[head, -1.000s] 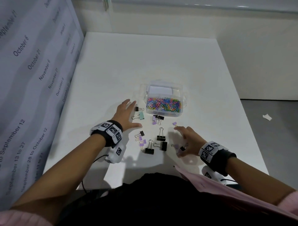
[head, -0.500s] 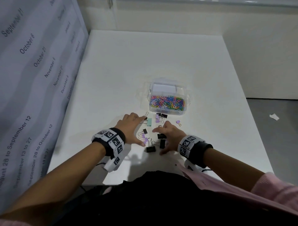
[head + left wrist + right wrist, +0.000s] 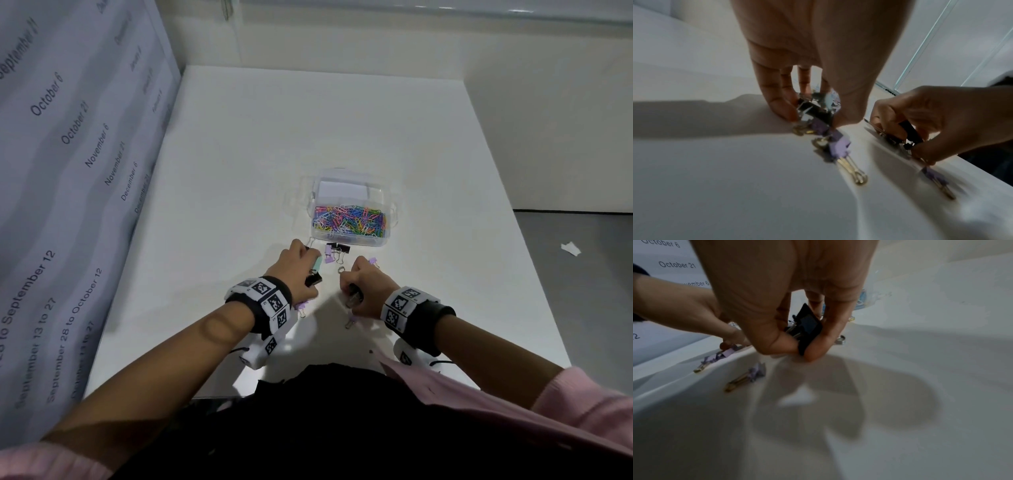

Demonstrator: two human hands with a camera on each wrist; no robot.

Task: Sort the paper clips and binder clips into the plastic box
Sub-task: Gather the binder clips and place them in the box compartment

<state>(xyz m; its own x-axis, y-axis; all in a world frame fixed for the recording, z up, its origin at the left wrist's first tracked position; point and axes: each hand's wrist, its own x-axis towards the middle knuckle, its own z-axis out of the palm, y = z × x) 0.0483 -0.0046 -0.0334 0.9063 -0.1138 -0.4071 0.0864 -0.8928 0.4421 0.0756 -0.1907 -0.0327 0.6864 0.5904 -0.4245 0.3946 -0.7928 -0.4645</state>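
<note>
The clear plastic box (image 3: 390,219) sits mid-table; its near compartment is full of coloured paper clips (image 3: 349,221), its far one looks white and bare. My left hand (image 3: 301,270) curls round a bunch of binder clips (image 3: 816,112), black, mint and purple. My right hand (image 3: 363,287) pinches black binder clips (image 3: 809,327) between thumb and fingers. Loose purple binder clips (image 3: 838,146) lie at my left fingertips, and another purple clip (image 3: 754,373) lies near my right hand. A black and a purple clip (image 3: 335,251) lie just before the box.
A white table (image 3: 308,137) runs to a calendar-print sheet (image 3: 68,154) on the left and a wall at the back. A small purple clip (image 3: 374,262) lies right of my right hand. A paper scrap (image 3: 570,248) lies on the grey floor at right.
Both hands have closed over the scattered binder clips and gathered them up. The right hand came in from the right, and the left hand went from flat to curled.
</note>
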